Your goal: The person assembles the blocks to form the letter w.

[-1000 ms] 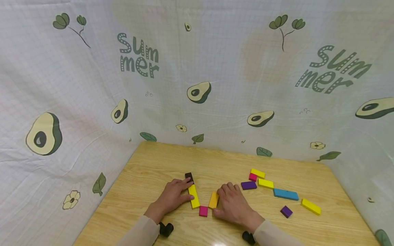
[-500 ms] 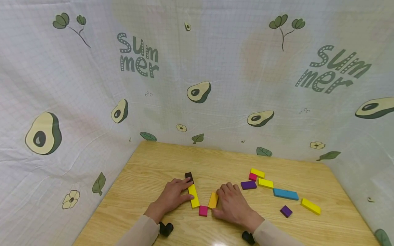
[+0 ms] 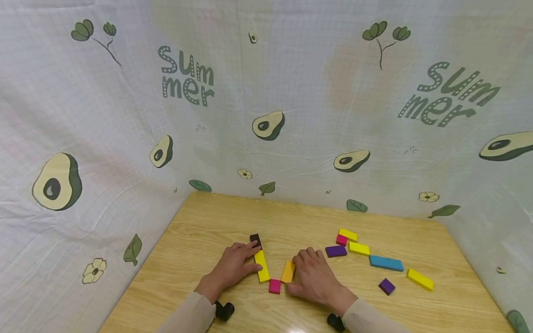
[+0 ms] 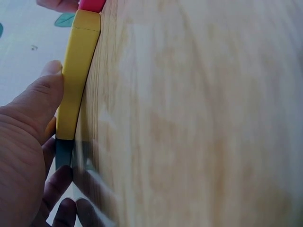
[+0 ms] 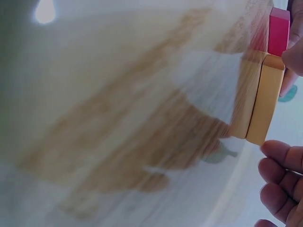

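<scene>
My left hand (image 3: 234, 266) rests its fingertips on a black block (image 3: 256, 240), while its thumb touches a long yellow block (image 3: 262, 266) lying end to end with it. At the yellow block's near end lies a small pink-red block (image 3: 275, 286). My right hand (image 3: 314, 277) pinches an orange block (image 3: 288, 271) lengthwise, thumb by its near end and index finger at its far end. In the right wrist view the orange block (image 5: 266, 101) stands close against the pink-red block (image 5: 279, 30). Together the blocks form a V-like shape on the table.
On the wooden table (image 3: 216, 212), to the right, lie a purple block (image 3: 336, 251), a blue block (image 3: 386, 263), a small purple block (image 3: 387, 286) and several yellow blocks, one (image 3: 420, 279) furthest right. A printed cloth (image 3: 233, 152) encloses the table's back and sides.
My right hand has slid the orange block slightly left, so its near corner meets the pink-red block. The left hand has stayed in place.
</scene>
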`<act>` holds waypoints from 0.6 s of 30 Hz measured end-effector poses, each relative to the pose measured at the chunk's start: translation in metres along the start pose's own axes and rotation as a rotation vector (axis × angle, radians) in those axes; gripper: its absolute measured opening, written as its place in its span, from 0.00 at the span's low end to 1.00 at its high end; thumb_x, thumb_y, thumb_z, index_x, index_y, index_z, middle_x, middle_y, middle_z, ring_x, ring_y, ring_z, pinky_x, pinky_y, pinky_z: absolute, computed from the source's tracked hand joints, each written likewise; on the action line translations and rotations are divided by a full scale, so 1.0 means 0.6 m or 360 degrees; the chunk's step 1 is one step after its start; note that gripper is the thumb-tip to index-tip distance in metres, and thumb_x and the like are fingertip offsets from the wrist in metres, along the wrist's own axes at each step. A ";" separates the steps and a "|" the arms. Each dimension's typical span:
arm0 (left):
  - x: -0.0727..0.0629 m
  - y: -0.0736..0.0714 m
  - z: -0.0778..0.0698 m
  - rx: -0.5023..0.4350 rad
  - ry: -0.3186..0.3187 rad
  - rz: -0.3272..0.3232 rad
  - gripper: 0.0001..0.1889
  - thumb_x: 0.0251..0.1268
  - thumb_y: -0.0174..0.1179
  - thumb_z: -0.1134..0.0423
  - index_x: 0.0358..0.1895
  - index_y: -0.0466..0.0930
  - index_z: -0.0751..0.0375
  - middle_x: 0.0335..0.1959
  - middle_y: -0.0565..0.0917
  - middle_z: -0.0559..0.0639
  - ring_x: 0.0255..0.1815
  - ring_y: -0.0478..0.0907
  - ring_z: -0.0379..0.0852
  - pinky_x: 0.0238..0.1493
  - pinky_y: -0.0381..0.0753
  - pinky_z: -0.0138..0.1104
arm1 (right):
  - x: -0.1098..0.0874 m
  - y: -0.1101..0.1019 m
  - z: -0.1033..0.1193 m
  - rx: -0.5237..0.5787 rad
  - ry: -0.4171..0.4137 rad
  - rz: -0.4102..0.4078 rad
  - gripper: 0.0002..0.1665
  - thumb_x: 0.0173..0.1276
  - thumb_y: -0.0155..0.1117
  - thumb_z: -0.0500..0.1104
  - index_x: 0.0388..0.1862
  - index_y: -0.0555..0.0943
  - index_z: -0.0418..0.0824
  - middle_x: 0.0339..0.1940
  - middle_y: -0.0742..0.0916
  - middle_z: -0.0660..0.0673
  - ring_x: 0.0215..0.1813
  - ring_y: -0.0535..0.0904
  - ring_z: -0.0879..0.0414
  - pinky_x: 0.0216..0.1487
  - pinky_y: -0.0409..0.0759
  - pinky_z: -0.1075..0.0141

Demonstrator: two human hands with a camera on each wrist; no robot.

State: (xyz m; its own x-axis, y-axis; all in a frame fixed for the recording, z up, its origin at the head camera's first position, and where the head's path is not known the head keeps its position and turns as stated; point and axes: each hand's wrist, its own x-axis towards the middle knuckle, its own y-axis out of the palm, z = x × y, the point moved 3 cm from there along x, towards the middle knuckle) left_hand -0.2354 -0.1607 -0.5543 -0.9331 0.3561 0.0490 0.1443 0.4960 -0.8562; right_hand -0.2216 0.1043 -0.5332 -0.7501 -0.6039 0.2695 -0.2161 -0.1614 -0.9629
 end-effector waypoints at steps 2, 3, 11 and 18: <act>0.000 -0.001 -0.001 0.0000 0.0004 -0.0006 0.33 0.73 0.63 0.38 0.76 0.76 0.46 0.80 0.71 0.45 0.72 0.72 0.54 0.71 0.69 0.61 | 0.001 -0.001 0.001 0.0004 0.0011 0.0001 0.34 0.60 0.70 0.72 0.43 0.83 0.44 0.40 0.81 0.50 0.44 0.70 0.53 0.47 0.65 0.58; -0.001 -0.001 -0.001 -0.0004 0.0007 -0.0009 0.33 0.73 0.63 0.38 0.76 0.76 0.46 0.80 0.71 0.45 0.72 0.72 0.54 0.71 0.69 0.61 | 0.002 -0.001 0.001 0.0011 0.0017 0.0001 0.34 0.60 0.70 0.72 0.44 0.83 0.44 0.41 0.81 0.50 0.44 0.71 0.53 0.47 0.66 0.58; -0.001 -0.001 -0.002 -0.0016 0.0001 0.0009 0.33 0.73 0.63 0.39 0.76 0.76 0.46 0.80 0.71 0.45 0.72 0.71 0.54 0.71 0.68 0.60 | 0.005 -0.007 -0.022 0.0103 0.0167 -0.0041 0.32 0.64 0.72 0.67 0.48 0.84 0.41 0.43 0.82 0.47 0.47 0.73 0.48 0.47 0.67 0.55; -0.001 -0.001 -0.002 -0.0027 -0.0008 0.0013 0.33 0.73 0.63 0.39 0.77 0.75 0.46 0.80 0.71 0.45 0.72 0.71 0.54 0.72 0.67 0.61 | -0.004 -0.013 -0.076 0.0023 0.0396 -0.0174 0.32 0.64 0.75 0.61 0.49 0.84 0.35 0.44 0.84 0.40 0.47 0.74 0.43 0.47 0.69 0.50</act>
State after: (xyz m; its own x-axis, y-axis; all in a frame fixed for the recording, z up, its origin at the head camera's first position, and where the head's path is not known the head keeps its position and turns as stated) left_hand -0.2346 -0.1603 -0.5531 -0.9335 0.3563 0.0394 0.1575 0.5063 -0.8478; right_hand -0.2469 0.1426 -0.5259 -0.8537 -0.3722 0.3643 -0.2968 -0.2270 -0.9276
